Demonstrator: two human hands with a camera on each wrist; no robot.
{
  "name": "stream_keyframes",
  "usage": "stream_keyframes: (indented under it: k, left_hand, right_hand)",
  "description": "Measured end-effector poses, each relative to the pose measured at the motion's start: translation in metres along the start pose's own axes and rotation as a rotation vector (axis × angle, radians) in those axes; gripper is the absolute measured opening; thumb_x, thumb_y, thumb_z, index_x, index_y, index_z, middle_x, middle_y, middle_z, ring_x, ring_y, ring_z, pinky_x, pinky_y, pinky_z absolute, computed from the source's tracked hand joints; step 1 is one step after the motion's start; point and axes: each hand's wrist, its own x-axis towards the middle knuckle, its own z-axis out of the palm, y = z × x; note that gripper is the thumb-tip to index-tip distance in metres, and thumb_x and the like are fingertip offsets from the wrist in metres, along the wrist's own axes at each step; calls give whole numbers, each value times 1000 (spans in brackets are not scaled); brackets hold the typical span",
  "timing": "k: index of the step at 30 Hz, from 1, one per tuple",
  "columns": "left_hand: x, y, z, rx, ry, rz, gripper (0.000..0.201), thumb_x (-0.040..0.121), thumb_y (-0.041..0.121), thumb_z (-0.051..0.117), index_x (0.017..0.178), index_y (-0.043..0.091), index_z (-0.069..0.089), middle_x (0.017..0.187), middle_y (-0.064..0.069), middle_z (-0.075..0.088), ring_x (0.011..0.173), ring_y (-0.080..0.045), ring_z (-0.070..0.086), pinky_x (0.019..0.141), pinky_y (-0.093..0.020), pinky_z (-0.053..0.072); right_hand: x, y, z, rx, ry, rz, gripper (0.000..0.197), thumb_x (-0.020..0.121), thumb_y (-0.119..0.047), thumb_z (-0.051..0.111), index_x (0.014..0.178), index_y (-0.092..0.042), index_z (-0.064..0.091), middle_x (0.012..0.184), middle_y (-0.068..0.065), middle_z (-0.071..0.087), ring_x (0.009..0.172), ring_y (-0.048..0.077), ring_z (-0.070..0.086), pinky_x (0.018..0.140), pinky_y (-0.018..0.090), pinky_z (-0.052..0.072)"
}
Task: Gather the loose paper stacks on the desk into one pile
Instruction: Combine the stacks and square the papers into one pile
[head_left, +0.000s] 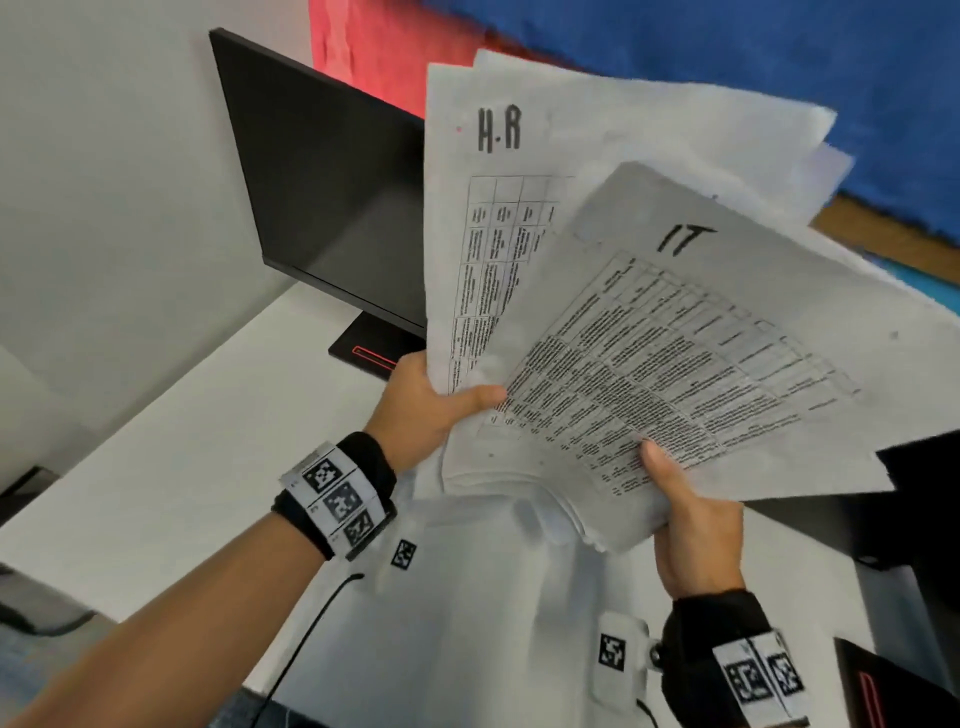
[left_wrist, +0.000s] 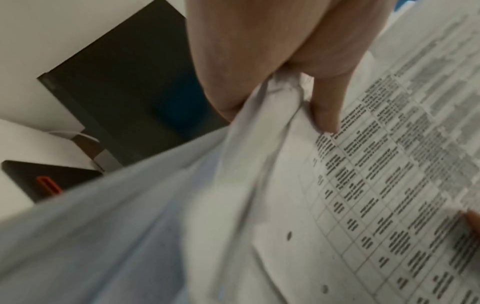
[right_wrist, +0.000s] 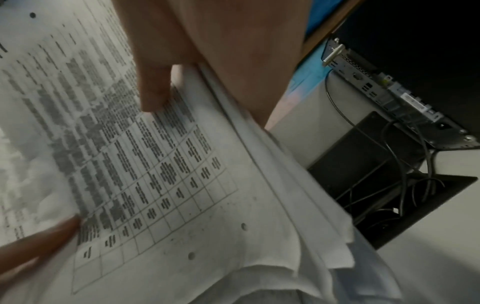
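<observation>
A fanned bundle of printed paper stacks (head_left: 649, 332) is held up above the white desk (head_left: 171, 467). The front stack is marked "IT" (head_left: 685, 239), the one behind it "H-R" (head_left: 498, 130), with more sheets behind. My left hand (head_left: 431, 405) grips the bundle's lower left corner, thumb on the front sheet; in the left wrist view the left hand (left_wrist: 298, 82) pinches crumpled paper (left_wrist: 259, 164). My right hand (head_left: 691, 514) holds the lower edge, thumb on top, fingers hidden underneath; the right wrist view shows the right hand (right_wrist: 182, 67) and the table sheet (right_wrist: 168, 174).
A black monitor (head_left: 322, 192) on its stand (head_left: 374, 348) is at the back left. A dark device (head_left: 909, 509) sits at the right, with a small computer and cables (right_wrist: 389, 144) behind. A black cable (head_left: 311, 629) runs off the desk's near edge.
</observation>
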Motion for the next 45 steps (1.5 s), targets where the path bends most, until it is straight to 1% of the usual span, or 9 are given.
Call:
stream_keyframes:
  k: [5, 10, 13, 16, 23, 29, 34, 38, 45]
  left_hand:
    - [-4, -14, -15, -19, -55, -8, 43, 73, -5, 82, 108, 19, 72, 111, -2, 78, 104, -14, 74, 89, -28, 59]
    - [6, -43, -17, 99, -94, -123, 54, 70, 8, 88, 119, 15, 67, 110, -1, 76, 103, -9, 72, 88, -27, 58]
    - [14, -48, -2, 232, -36, -105, 30, 78, 8, 83, 106, 8, 71, 94, -1, 74, 83, -12, 71, 76, -23, 55]
    - [15, -41, 4, 151, 26, -141, 24, 85, 9, 76, 107, 2, 73, 98, -11, 78, 89, -28, 76, 79, -40, 61]
    - [20, -1, -18, -147, -164, -15, 44, 65, 0, 83, 103, 20, 77, 109, -10, 77, 102, -25, 73, 86, -35, 59]
    - [30, -25, -8, -24, -107, -45, 66, 67, -7, 87, 127, 8, 64, 120, -10, 73, 113, -22, 70, 96, -47, 56]
    - [28, -25, -9, -68, 126, 2, 70, 64, 0, 90, 126, 4, 58, 116, -11, 74, 105, -20, 73, 85, -38, 62]
    - [26, -36, -3, 30, 28, -84, 47, 76, 7, 84, 119, 1, 69, 112, -10, 77, 102, -21, 75, 88, -46, 60]
    - [36, -17, -17, -120, 176, -37, 32, 82, 4, 76, 114, 11, 73, 112, -7, 77, 107, -21, 73, 90, -42, 60]
  right_hand:
    - [3, 17, -9, -9, -100, 34, 41, 65, -27, 87, 106, -29, 82, 114, -4, 79, 112, 17, 73, 99, 38, 55]
    - [25, 58, -6, -15, -53, 192, 100, 50, -31, 96, 139, -9, 56, 122, 9, 76, 115, 30, 71, 88, 38, 60]
    - [36, 66, -1, -71, -93, 282, 86, 49, -26, 97, 127, -10, 65, 115, 7, 79, 108, 28, 75, 83, 39, 62]
    - [39, 64, 1, -118, -72, 292, 54, 73, -7, 85, 125, -11, 68, 116, 7, 79, 109, 30, 74, 98, 53, 55]
    - [40, 35, -7, -9, -184, 161, 86, 45, -34, 100, 119, -1, 71, 113, 13, 78, 109, 25, 74, 93, 33, 57]
    - [33, 31, 22, -243, -203, 112, 47, 79, -10, 80, 124, -12, 69, 115, 3, 79, 110, 22, 73, 93, 34, 59]
    - [27, 18, 30, -169, -186, 33, 56, 75, -7, 80, 129, -9, 66, 116, 3, 78, 107, 14, 74, 87, 25, 58]
    - [24, 41, 22, -287, -220, 140, 54, 75, 1, 82, 124, -15, 65, 113, -1, 79, 104, 13, 74, 86, 27, 61]
    - [13, 96, -16, -379, 51, 560, 126, 58, -40, 95, 159, -21, 21, 147, 4, 50, 132, 22, 51, 115, 42, 35]
